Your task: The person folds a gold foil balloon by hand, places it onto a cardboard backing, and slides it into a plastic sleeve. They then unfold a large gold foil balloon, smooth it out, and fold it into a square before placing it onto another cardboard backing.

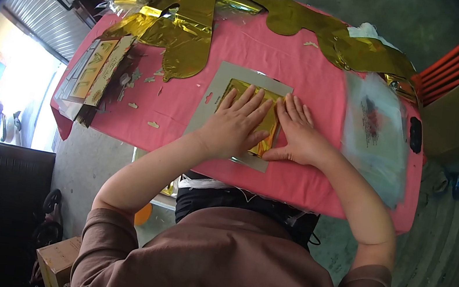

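Observation:
A folded piece of shiny gold foil [266,143] lies on a grey card [203,113] on the pink-covered table, close to its front edge. Spread flat over the foil is my left hand [235,121], its fingers stretched out and covering much of it. My right hand [298,135] lies flat along the foil's right edge, fingers extended and thumb pointing toward the left hand. Both palms face down, and neither hand grasps anything. The card has small hanger-shaped cut-outs on its left side.
Large gold foil balloons [193,24] lie flat along the table's far side. A stack of printed cards [95,75] stands at left, among paper scraps. Clear plastic bags [374,137] and a black object [415,134] lie at right. A cardboard box [57,260] sits on the floor.

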A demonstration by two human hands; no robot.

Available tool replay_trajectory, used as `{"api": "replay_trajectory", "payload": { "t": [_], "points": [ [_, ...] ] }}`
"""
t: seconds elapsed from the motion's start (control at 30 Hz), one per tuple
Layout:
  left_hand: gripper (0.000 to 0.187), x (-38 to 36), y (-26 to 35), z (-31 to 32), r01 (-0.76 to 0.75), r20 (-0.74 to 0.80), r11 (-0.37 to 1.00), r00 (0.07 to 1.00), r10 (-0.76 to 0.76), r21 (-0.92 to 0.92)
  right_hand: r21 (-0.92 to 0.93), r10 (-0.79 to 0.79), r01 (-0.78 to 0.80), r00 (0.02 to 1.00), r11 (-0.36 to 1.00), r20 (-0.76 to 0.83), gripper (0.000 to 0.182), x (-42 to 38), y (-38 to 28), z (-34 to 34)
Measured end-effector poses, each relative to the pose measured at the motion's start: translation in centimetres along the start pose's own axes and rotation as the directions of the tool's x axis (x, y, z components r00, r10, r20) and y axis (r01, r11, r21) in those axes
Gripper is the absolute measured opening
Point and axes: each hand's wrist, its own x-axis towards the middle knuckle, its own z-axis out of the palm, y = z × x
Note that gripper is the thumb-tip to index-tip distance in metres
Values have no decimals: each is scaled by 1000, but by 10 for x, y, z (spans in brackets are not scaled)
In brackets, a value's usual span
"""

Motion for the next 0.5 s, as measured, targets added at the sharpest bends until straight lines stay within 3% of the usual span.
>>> {"api": "replay_trajectory", "payload": {
  "t": [0.4, 0.5],
  "points": [
    [66, 1, 2, 5, 30, 11, 998, 999, -31, 58, -13, 83, -82, 995, 997, 52, 121, 8, -25, -1],
    [68, 1, 5, 1, 38, 6, 999, 999, -38, 32, 24, 44, -43, 999, 999, -31, 119, 3, -23, 8]
  ]
}}
